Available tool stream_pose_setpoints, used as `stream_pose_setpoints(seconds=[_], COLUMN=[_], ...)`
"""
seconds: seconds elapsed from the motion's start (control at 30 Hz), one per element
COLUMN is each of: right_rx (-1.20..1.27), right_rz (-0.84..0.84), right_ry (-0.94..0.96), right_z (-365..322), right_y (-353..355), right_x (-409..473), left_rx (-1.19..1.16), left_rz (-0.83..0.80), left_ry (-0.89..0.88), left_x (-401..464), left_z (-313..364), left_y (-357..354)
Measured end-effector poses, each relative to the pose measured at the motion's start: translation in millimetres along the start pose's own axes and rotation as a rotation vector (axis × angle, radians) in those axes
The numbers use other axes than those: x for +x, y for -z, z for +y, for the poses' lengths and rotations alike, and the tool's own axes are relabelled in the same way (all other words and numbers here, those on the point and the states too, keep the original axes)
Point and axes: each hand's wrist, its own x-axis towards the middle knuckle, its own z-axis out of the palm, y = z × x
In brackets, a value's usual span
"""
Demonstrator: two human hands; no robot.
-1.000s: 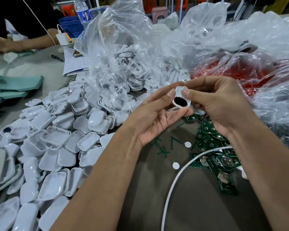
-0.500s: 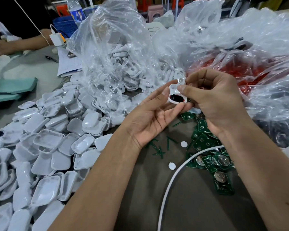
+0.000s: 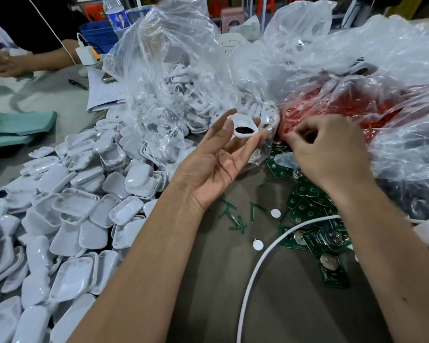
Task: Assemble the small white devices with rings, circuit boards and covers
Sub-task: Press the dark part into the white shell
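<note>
Head view: clear bags (image 3: pixel 183 78) behind white covers (image 3: pixel 72 209).

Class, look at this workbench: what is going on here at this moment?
A person is assembling small devices by hand. The left hand holds up a white shell with a dark insert, pinched at the fingertips. The right hand reaches to the bag of red parts, fingers curled; whether it holds anything is unclear. Loose white covers are heaped on the left, green circuit boards below the right hand.
</note>
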Motion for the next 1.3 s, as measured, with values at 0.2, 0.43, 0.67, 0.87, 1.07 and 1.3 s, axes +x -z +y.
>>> stream_pose_setpoints(seconds=[0.2,0.43,0.67,0.87,1.07,1.3], right_rx=[-0.234,-0.075,-0.105,0.055,-0.04,-0.191], right_rz=[-0.198,-0.081,-0.146,-0.241,-0.308,0.172], right_ry=[-0.023,0.005,-0.014,0.089,0.072,-0.153], right_z=[-3,-3,-2,-16,-32,-43], right_y=[-1,-5,-12,-5,-7,-27], right_x=[-3,-3,0,0,9,122], left_rx=[-0.049,-0.08,-0.136,-0.207,-0.276,-0.288], left_rz=[-0.036,-0.017,-0.004,0.012,0.022,0.052], left_ry=[0.005,-0.03,-0.079,-0.133,-0.171,-0.185], left_x=[0,0,-1,-1,-2,-2], left_z=[3,5,10,18,22,19], left_y=[2,1,0,1,4,3])
